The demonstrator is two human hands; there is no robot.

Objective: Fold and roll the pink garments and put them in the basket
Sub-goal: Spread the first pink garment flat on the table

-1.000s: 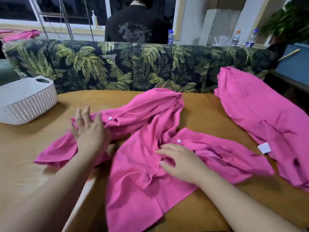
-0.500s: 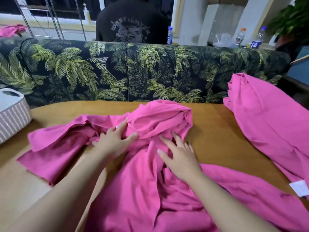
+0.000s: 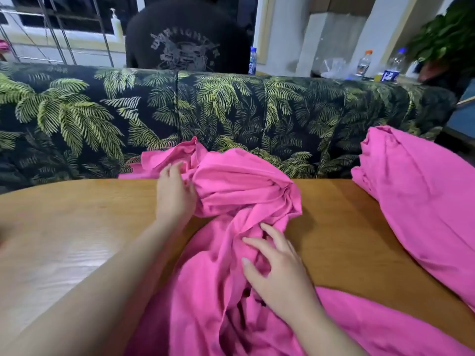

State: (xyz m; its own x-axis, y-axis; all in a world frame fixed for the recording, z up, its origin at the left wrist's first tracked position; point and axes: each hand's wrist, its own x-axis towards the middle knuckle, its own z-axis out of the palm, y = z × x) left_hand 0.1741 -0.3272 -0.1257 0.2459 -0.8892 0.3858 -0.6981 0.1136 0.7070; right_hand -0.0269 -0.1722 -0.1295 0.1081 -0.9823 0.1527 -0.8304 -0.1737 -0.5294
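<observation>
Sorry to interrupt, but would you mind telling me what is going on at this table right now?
A person is working on a crumpled pink garment on the wooden table. The left hand grips the bunched far end by the leaf-print sofa, and the right hand presses the cloth nearer them. Nothing is folded yet. A second pink garment waits on the right, and no basket is in view.
</observation>
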